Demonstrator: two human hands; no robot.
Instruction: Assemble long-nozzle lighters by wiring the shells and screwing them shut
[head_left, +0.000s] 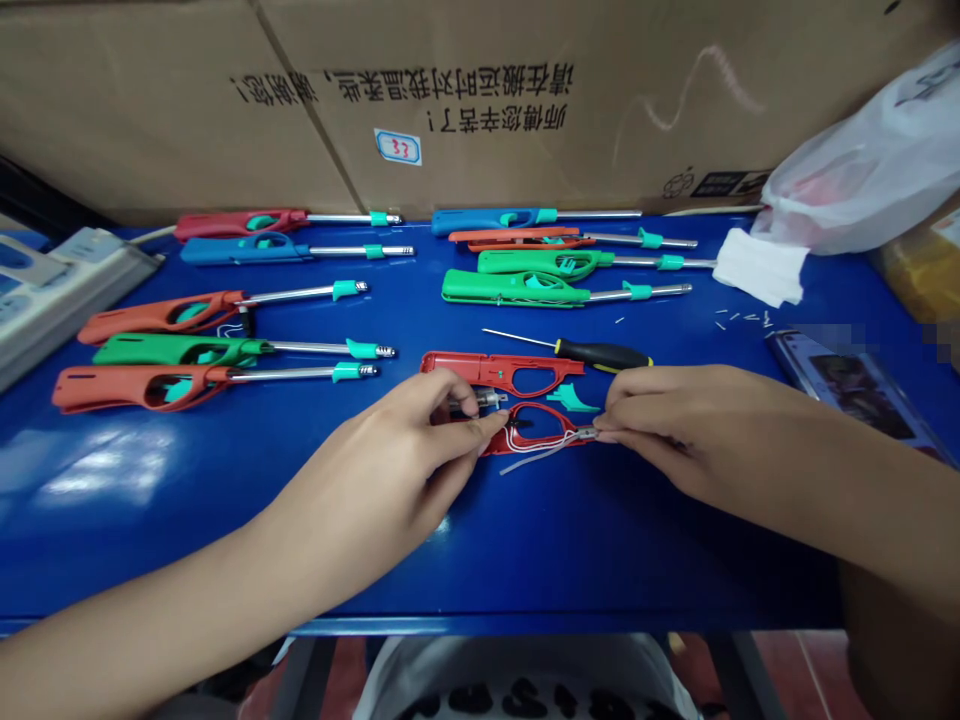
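In the middle, an opened red lighter shell half (551,412) lies with white wires and a thin grey tube (534,459) along it. My left hand (431,430) is closed around its rear end, thumb on the shell. Beside those fingers shows a small clear-and-metal part (487,399), partly hidden. My right hand (652,415) pinches a small metal piece (586,433) at the shell's front end; its far part is hidden by the fingers. Just behind lie the other red shell half (495,370), a loose teal trigger (573,398) and a black-handled screwdriver (604,354).
Several long-nosed lighters, such as a green one (517,288) and an orange one (142,385), lie behind and left. Small screws (739,318), a white tissue (759,267) and a phone (847,385) are at right. A power strip (67,290) stands left; a cardboard box (480,170) backs the blue table.
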